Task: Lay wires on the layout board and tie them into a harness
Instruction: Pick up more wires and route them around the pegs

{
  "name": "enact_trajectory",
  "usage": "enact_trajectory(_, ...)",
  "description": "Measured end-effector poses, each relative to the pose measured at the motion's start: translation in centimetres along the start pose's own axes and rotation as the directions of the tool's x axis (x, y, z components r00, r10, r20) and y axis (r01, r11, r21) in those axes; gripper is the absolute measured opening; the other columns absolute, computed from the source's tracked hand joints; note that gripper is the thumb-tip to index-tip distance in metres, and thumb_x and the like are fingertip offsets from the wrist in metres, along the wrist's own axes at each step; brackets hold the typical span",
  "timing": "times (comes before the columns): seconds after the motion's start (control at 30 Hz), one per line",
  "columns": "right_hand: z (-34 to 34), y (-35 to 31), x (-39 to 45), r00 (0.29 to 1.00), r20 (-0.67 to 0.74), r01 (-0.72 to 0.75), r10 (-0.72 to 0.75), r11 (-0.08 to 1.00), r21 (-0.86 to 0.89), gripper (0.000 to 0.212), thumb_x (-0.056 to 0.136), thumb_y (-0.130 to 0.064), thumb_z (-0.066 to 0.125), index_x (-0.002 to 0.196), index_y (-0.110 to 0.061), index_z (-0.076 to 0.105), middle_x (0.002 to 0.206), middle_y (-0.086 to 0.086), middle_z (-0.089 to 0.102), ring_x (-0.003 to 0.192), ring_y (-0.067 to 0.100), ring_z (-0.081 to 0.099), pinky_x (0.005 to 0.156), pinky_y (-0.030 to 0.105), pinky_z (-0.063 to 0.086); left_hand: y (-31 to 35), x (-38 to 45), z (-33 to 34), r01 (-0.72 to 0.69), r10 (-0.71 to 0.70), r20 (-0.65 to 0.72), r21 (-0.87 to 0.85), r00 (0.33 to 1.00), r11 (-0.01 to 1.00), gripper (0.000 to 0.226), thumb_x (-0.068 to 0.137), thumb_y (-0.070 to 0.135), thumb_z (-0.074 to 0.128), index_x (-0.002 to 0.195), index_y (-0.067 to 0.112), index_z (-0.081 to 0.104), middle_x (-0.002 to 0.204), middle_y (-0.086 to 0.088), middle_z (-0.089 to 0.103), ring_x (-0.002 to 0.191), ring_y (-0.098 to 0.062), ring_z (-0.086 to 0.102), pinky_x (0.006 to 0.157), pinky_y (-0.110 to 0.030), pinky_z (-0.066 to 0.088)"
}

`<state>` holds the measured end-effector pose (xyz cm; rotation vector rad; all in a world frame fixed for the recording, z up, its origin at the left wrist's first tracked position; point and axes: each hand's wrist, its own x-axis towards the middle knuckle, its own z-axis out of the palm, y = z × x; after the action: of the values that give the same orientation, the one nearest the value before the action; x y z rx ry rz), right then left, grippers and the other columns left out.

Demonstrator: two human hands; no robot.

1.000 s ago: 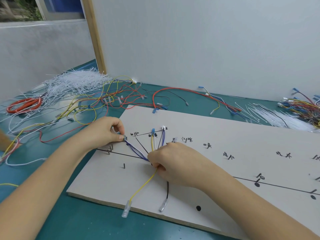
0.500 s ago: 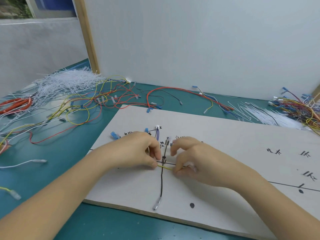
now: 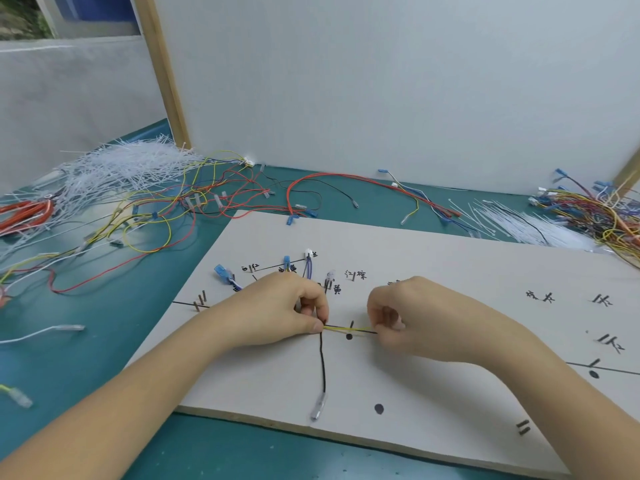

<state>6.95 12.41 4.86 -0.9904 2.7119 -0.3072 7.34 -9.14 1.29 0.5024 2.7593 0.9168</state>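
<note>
A wire-harness assembly bench in a workshop is showing here: a teal mat (image 3: 104, 341) is lying under a hand-marked layout board (image 3: 450, 271) studded with pegs (image 3: 200, 301). Loose wires (image 3: 166, 216) and white cable ties (image 3: 114, 168) are piling up at ten o'clock, more wires (image 3: 595, 209) at two o'clock. White partitions (image 3: 381, 81) are closing in the station at twelve o'clock.

Both forearms come in bare from the lower corners, with no sleeves, gloves, watch or bands showing along them. The bare left hand (image 3: 277, 310) and the bare right hand (image 3: 415, 318) carry no rings. The thumbnail seen on the left hand is short, rounded and unpainted. The nails on the right hand are too blurred to make out.
</note>
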Motion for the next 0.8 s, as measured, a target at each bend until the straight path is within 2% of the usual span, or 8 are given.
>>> enact_trajectory(0.2,-0.9,0.1,1.6,0.980,-0.198,0.051,-0.023,0.989,0.139,0.013,0.085,-0.011,0.056,0.081,-0.023,0.059,0.069,-0.011,0.057,0.061,0.004,0.048,0.063,0.012,0.039,-0.2,0.0,0.1,0.000,0.000,0.001,-0.028,1.000,1.000,0.020,0.078,0.020,0.070,0.071,0.036,0.061,0.068,0.012,0.059,0.058,0.004,0.049,0.056,-0.011,0.038)
enact_trajectory(0.3,-0.6,0.5,3.9,0.965,-0.262,0.059,-0.014,0.984,0.167,0.008,0.086,-0.010,0.062,0.089,-0.015,0.068,0.079,-0.010,0.058,0.068,0.002,0.052,0.065,0.005,0.037,-0.1,-0.1,0.2,0.006,-0.006,-0.020,-0.024,1.000,1.000,0.026,0.079,0.022,0.070,0.086,0.041,0.053,0.079,0.014,0.056,0.060,0.007,0.046,0.060,-0.010,0.036)
enact_trajectory(0.4,0.0,0.8,6.2,0.964,-0.265,0.031,0.025,0.978,0.206,0.007,0.082,-0.012,0.069,0.089,-0.012,0.071,0.080,-0.004,0.065,0.067,0.003,0.054,0.063,0.006,0.038,-0.2,-0.5,0.3,-0.008,0.008,-0.056,-0.007,0.998,1.000,0.040,0.079,0.026,0.070,0.099,0.047,0.043,0.093,0.015,0.052,0.062,0.008,0.045,0.062,-0.008,0.035)
enact_trajectory(0.47,-0.1,0.9,7.3,0.965,-0.257,0.011,0.054,0.969,0.247,0.010,0.077,-0.014,0.075,0.084,-0.014,0.069,0.075,-0.005,0.063,0.062,0.002,0.053,0.058,0.006,0.038,-0.2,-0.7,0.4,-0.041,0.041,-0.066,-0.002,0.997,0.999,0.043,0.079,0.026,0.070,0.104,0.049,0.044,0.104,0.019,0.049,0.078,0.013,0.047,0.071,-0.005,0.034)
enact_trajectory(0.53,-0.4,0.9,8.1,0.970,-0.235,0.002,0.065,0.962,0.272,0.017,0.072,-0.013,0.080,0.078,-0.018,0.065,0.070,-0.007,0.059,0.057,0.000,0.050,0.053,0.006,0.038,-0.2,-0.7,0.4,-0.062,0.062,-0.057,0.011,0.996,0.998,0.040,0.081,0.024,0.069,0.111,0.043,0.052,0.116,0.020,0.046,0.101,0.010,0.044,0.089,-0.011,0.033)
enact_trajectory(0.6,-0.9,0.9,8.6,0.976,-0.213,0.005,0.052,0.965,0.261,0.020,0.070,-0.013,0.081,0.074,-0.023,0.063,0.068,-0.009,0.060,0.054,-0.002,0.049,0.051,0.006,0.038,-0.2,-0.6,0.3,-0.070,0.072,-0.048,0.039,0.996,0.997,0.039,0.081,0.023,0.069,0.116,0.037,0.058,0.122,0.022,0.044,0.111,0.007,0.041,0.096,-0.012,0.030)
enact_trajectory(0.73,-1.2,1.0,9.2,0.979,-0.200,0.026,0.044,0.943,0.333,0.020,0.074,-0.010,0.077,0.072,-0.026,0.065,0.063,-0.012,0.064,0.054,-0.003,0.055,0.056,0.014,0.045,-0.3,-0.6,0.3,-0.078,0.082,-0.072,0.061,0.994,0.995,0.040,0.080,0.023,0.070,0.118,0.033,0.059,0.120,0.020,0.047,0.101,0.017,0.041,0.084,0.003,0.024)
enact_trajectory(0.8,-1.0,0.9,9.4,0.983,-0.178,0.013,0.046,0.948,0.317,0.018,0.076,-0.008,0.075,0.073,-0.024,0.066,0.062,-0.013,0.062,0.052,-0.006,0.054,0.052,0.008,0.042,-0.4,-0.6,0.4,-0.082,0.088,-0.064,0.087,0.994,0.993,0.039,0.081,0.024,0.070,0.118,0.031,0.060,0.121,0.020,0.049,0.094,0.024,0.038,0.080,0.006,0.021)
